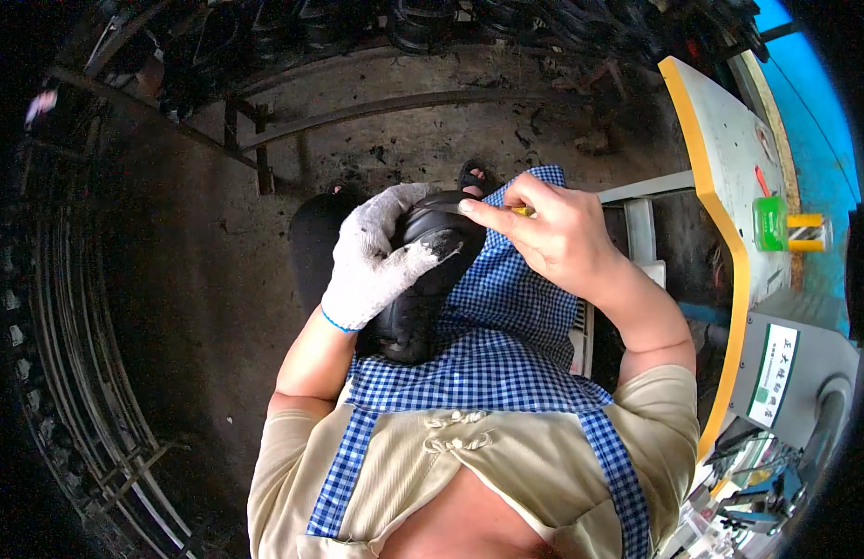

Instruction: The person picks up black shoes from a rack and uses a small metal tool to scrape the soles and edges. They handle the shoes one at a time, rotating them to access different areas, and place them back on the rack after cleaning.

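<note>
A black shoe (422,279) is clamped in the gloved left hand (376,256) for steadiness while a yellow-handled tool (521,211) is pinched against it by the bare right hand (553,233).

Yellow tool (522,211) mostly hidden inside right hand (553,233); we cannot identify it. Black shoe (422,279) partly covered by gloved left hand (376,256). Far racks too dark for us.

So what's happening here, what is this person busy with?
A seated person in a blue checked apron holds a black shoe on the lap. The gloved left hand grips the shoe, while the bare right hand presses a small yellow-handled tool against its upper edge. A yellow-edged workbench stands to the right.
</note>
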### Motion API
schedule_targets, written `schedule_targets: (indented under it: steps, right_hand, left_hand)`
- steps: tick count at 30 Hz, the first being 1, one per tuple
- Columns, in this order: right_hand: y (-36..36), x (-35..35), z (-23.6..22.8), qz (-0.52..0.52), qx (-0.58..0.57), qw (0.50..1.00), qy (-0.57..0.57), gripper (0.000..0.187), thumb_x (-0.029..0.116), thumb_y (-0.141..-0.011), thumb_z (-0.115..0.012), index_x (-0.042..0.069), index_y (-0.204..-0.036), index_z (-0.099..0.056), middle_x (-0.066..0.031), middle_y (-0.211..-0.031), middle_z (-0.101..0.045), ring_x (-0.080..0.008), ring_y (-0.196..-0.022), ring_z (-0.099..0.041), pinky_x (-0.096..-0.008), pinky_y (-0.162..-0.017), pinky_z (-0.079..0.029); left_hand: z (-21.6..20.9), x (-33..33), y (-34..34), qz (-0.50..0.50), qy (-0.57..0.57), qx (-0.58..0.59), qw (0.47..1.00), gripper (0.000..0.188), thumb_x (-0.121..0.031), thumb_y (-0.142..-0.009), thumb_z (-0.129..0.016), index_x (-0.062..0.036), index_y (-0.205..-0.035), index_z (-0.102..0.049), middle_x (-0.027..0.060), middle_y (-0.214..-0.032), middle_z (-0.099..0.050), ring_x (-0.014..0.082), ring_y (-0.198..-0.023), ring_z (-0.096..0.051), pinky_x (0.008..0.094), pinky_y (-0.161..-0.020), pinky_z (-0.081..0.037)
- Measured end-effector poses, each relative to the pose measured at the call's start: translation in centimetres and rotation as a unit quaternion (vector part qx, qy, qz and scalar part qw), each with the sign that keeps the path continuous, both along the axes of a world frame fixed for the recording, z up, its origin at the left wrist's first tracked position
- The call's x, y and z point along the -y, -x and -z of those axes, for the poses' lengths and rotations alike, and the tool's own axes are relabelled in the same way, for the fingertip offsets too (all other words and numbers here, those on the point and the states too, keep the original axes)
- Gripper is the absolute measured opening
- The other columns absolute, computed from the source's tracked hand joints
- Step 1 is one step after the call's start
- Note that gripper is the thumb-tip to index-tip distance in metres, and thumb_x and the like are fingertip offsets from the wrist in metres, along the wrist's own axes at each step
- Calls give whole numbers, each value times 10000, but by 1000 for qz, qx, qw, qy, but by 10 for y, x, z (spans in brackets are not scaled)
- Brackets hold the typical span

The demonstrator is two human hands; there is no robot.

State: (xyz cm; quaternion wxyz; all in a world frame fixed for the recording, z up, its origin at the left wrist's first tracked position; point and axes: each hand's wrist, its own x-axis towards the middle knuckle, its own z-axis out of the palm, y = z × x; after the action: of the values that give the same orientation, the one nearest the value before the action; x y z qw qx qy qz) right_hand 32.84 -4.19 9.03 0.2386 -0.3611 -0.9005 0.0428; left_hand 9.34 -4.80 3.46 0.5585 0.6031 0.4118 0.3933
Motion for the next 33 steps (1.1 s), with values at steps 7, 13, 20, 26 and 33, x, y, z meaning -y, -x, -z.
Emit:
schedule_targets:
  steps: [7, 13, 20, 26, 33]
  right_hand:
    - [-22, -4, -28, -16, -14, 996, 81, 290, 81, -779, -703, 210, -1035, -747, -39, -746, -560, -189, -570, -589, -327, -507, -483]
    - [-16, -1, -49, -28, 90, 995, 20, 288, 74, -732, -690, 167, -999, -744, -47, -752, -534, -185, -613, -591, -319, -520, -481]
    - [-9, -5, -59, -38, 136, 990, 9, 280, 67, -716, -681, 163, -973, -741, -36, -753, -529, -181, -621, -590, -316, -529, -480]
    - [-15, -14, -48, -49, 50, 997, 27, 274, 49, -733, -706, 147, -986, -744, -54, -733, -539, -174, -569, -568, -292, -479, -438]
    - [-28, -5, -44, -37, 1, 995, 89, 313, 18, -736, -729, 142, -1023, -751, -72, -723, -541, -168, -534, -532, -281, -468, -404]
  left_hand:
    - [-6, 2, 3, 3, -9, 55, 998, 668, -345, -722, -796, 61, -1199, -566, 133, -1077, -645, 203, -1004, -622, 331, -922, -479]
    - [0, 0, -3, -3, -73, 49, 996, 567, -335, -750, -781, 48, -1132, -609, 141, -986, -686, 191, -917, -665, 315, -838, -521]
    - [-5, 0, -4, 6, -82, 3, 997, 548, -322, -752, -783, 42, -1126, -617, 135, -991, -692, 206, -902, -674, 326, -812, -526]
    - [1, 2, -3, -9, -50, 54, 997, 559, -325, -746, -785, 51, -1122, -613, 144, -982, -687, 212, -914, -670, 327, -828, -525]
    - [-2, 4, 4, 3, 22, 68, 997, 590, -222, -696, -807, 39, -1172, -575, 105, -1088, -644, 176, -1009, -617, 325, -928, -481]
